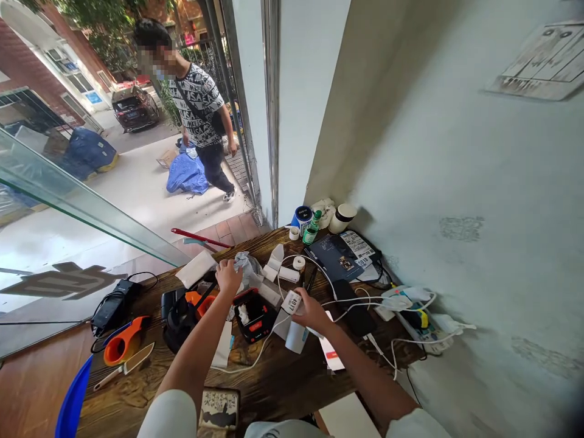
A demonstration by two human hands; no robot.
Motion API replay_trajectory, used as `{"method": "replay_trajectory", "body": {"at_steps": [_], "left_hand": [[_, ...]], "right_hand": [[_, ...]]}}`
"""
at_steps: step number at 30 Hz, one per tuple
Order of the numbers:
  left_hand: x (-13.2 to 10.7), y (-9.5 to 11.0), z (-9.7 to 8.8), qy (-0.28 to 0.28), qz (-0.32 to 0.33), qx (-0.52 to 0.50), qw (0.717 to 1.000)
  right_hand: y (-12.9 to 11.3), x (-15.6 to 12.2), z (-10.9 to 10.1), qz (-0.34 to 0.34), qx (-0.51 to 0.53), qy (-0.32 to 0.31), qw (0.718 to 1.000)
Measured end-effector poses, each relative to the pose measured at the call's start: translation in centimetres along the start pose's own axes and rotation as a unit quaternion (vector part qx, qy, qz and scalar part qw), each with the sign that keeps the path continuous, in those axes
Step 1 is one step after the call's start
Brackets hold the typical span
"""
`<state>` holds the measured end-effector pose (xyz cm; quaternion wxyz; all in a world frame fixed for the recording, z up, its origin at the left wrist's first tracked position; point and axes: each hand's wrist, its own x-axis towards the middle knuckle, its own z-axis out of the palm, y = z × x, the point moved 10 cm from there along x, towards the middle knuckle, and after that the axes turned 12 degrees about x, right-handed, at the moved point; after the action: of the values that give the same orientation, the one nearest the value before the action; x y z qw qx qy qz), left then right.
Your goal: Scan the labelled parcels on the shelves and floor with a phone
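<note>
My left hand (228,277) reaches across the cluttered wooden table (283,383) and rests with curled fingers on a crumpled grey plastic bag (250,267). My right hand (310,310) is closed around a small white charger block (292,302) with a white cable running from it. Between the hands sits a black and red device (253,316) with its lid open. A white paper roll (296,336) stands just below my right hand.
An orange tape dispenser (123,344), a knife (125,367), a black power adapter (114,307) and a blue plate edge (73,398) lie at left. Bottles and cups (314,222), a dark booklet (340,255) and a power strip (420,322) sit by the wall. A person (201,115) walks outside past the glass.
</note>
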<state>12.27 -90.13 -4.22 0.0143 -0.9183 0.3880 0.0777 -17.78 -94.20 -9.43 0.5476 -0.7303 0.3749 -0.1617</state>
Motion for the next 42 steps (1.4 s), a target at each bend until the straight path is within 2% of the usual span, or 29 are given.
{"method": "replay_trajectory", "body": {"at_steps": [3, 5, 7, 9, 11, 13, 15, 17, 18, 22, 25, 30, 34, 36, 39, 42], "left_hand": [[-0.4, 6.1, 0.7, -0.009, 0.166, 0.020, 0.986], [-1.5, 10.3, 2.4, -0.043, 0.286, 0.036, 0.957], [-2.3, 12.9, 4.4, -0.077, 0.344, 0.049, 0.934], [-2.6, 14.3, 6.2, -0.100, 0.360, 0.073, 0.925], [-2.7, 14.7, 7.5, -0.112, 0.357, 0.098, 0.922], [-2.8, 14.7, 8.2, -0.117, 0.354, 0.114, 0.921], [-2.9, 14.5, 8.3, -0.121, 0.358, 0.122, 0.918], [-3.1, 14.4, 8.2, -0.123, 0.366, 0.124, 0.914], [-3.2, 14.3, 8.1, -0.123, 0.369, 0.124, 0.913], [-3.8, 14.1, 7.3, -0.119, 0.374, 0.114, 0.913], [-4.8, 14.1, 6.3, -0.103, 0.374, 0.097, 0.917], [-8.1, 12.4, 3.4, -0.044, 0.347, 0.013, 0.937], [-12.5, 8.2, 1.5, 0.033, 0.322, -0.099, 0.941], [-14.8, 5.2, 1.6, 0.052, 0.297, -0.147, 0.942], [-17.8, 0.5, 2.9, 0.051, 0.234, -0.204, 0.949], [-20.5, -2.6, 3.9, 0.063, 0.197, -0.235, 0.950]], "right_hand": [[1.5, -0.7, -3.4, 0.005, 0.069, 0.082, 0.994], [2.2, -0.7, -6.4, 0.003, 0.108, 0.168, 0.980], [2.6, -0.6, -10.0, -0.005, 0.137, 0.268, 0.954], [2.2, -0.9, -13.5, -0.021, 0.157, 0.363, 0.918], [1.0, -1.5, -16.7, -0.046, 0.167, 0.443, 0.880], [-0.5, -2.3, -19.2, -0.076, 0.170, 0.503, 0.844], [-2.1, -3.3, -20.9, -0.114, 0.164, 0.551, 0.810], [-3.3, -3.8, -21.4, -0.141, 0.152, 0.571, 0.794], [-3.5, -3.5, -21.2, -0.141, 0.146, 0.568, 0.798], [-1.6, -0.3, -18.5, -0.055, 0.123, 0.487, 0.863], [0.8, 1.9, -16.9, 0.021, 0.095, 0.446, 0.890], [3.0, 3.6, -16.5, 0.103, 0.070, 0.443, 0.888], [3.0, 2.9, -16.3, 0.099, 0.090, 0.438, 0.889], [3.0, 2.0, -16.0, 0.084, 0.094, 0.434, 0.892], [3.1, 0.7, -15.5, 0.076, 0.079, 0.422, 0.900], [2.8, 0.9, -14.7, 0.081, 0.043, 0.402, 0.911]]}}
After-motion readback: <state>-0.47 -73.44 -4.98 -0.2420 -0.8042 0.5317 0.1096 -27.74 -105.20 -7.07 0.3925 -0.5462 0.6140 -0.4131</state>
